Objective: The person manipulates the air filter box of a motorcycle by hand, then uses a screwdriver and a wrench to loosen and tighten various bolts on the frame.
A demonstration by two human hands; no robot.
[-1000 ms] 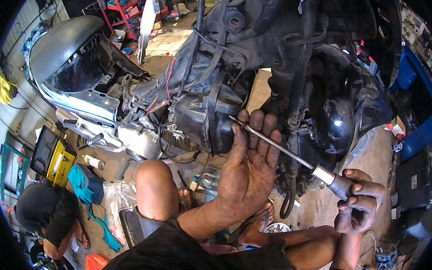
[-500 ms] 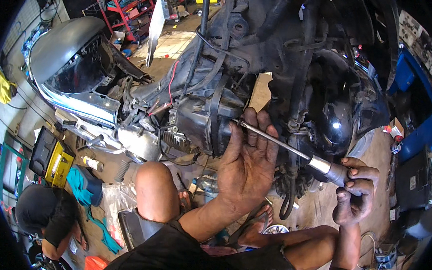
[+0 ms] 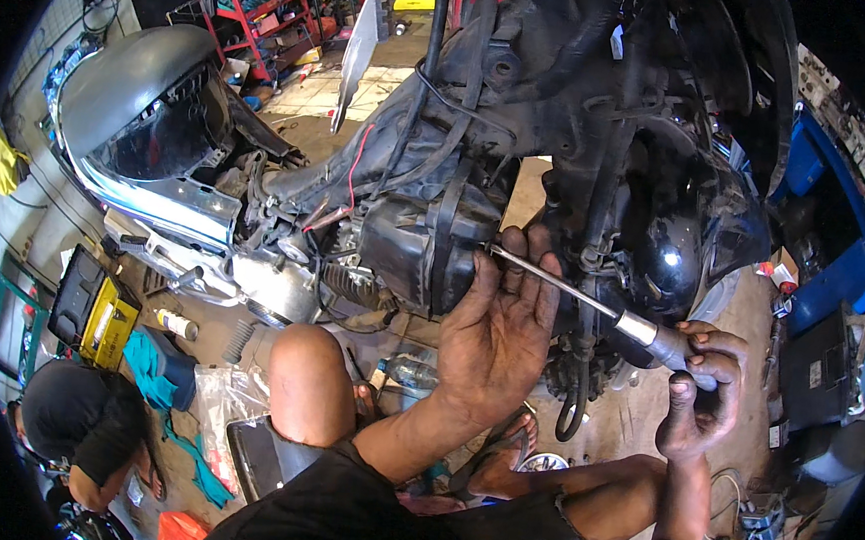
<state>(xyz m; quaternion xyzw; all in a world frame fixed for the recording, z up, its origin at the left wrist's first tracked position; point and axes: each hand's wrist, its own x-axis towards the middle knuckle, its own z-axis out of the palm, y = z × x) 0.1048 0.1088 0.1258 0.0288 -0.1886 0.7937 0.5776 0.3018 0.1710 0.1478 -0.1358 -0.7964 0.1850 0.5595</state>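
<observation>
My right hand (image 3: 707, 390) is closed around the grey handle of a screwdriver (image 3: 583, 297), whose long metal shaft slants up and left. The shaft's tip end is at a black plastic box (image 3: 404, 243) on the motorcycle (image 3: 544, 107), and its contact point is hidden. Beside that end is my left hand (image 3: 492, 349), palm toward me, fingers stretched upward and thumb apart. The shaft crosses in front of its fingers. A black strap (image 3: 446, 221) runs over the box, and a red wire (image 3: 357, 169) hangs to its left.
A scooter (image 3: 150, 150) stands at the left, with an open yellow-and-black toolbox (image 3: 111, 323) below it. Another person (image 3: 81, 416) crouches at lower left. A red tool rack (image 3: 255, 17) is at the back. Blue bins (image 3: 844, 259) and a dark case (image 3: 822, 363) stand at right.
The view has shifted slightly, so the motorcycle's upper parts sit a little farther right. My right hand's fingers have shifted around the screwdriver handle; my left hand keeps its place near the tip.
</observation>
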